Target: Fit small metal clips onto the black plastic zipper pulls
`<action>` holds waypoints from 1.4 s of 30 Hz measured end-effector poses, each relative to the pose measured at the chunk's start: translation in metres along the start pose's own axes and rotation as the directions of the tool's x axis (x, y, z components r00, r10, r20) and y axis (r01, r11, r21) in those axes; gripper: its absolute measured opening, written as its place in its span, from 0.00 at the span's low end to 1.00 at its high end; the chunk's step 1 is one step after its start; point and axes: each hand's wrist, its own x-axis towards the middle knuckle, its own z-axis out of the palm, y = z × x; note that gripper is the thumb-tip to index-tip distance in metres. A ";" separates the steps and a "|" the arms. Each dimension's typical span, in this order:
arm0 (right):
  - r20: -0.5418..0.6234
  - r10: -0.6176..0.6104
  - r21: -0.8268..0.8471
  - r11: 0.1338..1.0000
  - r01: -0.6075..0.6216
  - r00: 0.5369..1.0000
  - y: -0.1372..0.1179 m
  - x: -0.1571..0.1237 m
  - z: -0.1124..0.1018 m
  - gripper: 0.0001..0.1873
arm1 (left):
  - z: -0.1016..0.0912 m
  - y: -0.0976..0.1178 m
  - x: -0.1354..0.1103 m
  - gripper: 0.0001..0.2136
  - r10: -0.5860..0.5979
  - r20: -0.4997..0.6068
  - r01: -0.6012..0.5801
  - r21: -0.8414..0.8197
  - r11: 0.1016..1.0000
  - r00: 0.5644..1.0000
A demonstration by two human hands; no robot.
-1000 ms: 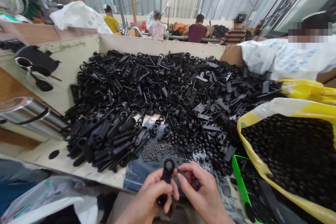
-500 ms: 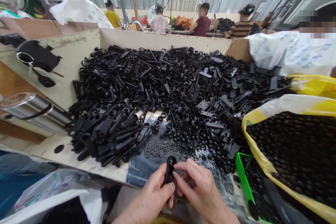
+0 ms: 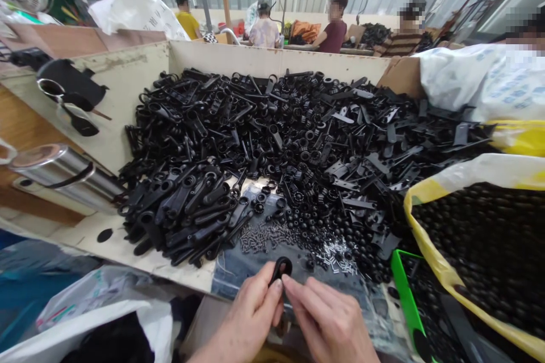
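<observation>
"Nine o'clock?"

"A steel cylinder (image 3: 63,178) lies just below the pale wall of a bin (image 3: 136,79)."

"Left hand (image 3: 247,315)?"

"At six o'clock, closed, thumb and fingers gripping a black plastic part (image 3: 281,267) with a ring end. The part is over a denim cloth (image 3: 238,279), held between both hands."

"Right hand (image 3: 330,320)?"

"Just beside it, fingers extended together, tips at the part. Cannot tell whether they pinch it."

"Twelve o'clock?"

"A heap of black plastic parts (image 3: 264,136) fills the bin, with tiny dark screws (image 3: 259,237) on the denim."

"Further right?"

"At four o'clock, a green crate (image 3: 402,295). At three, a yellow-rimmed bag (image 3: 430,238) packed with black round pieces (image 3: 485,249)."
</observation>
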 end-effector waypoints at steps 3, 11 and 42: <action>0.085 0.017 -0.015 1.000 -0.015 0.996 -0.003 -0.003 -0.005 0.19 | -0.001 -0.011 0.004 0.28 0.007 -0.073 -0.014 -0.085 0.996 0.997; 0.137 0.122 0.136 0.981 -0.141 0.983 0.000 -0.003 0.000 0.15 | 0.004 -0.014 0.006 0.30 0.017 -0.040 -0.026 -0.239 0.971 0.999; 0.240 0.476 -0.037 0.875 -0.482 0.846 -0.015 -0.003 0.005 0.10 | 0.021 -0.025 0.022 0.13 0.221 -0.285 -0.233 -0.008 0.972 0.933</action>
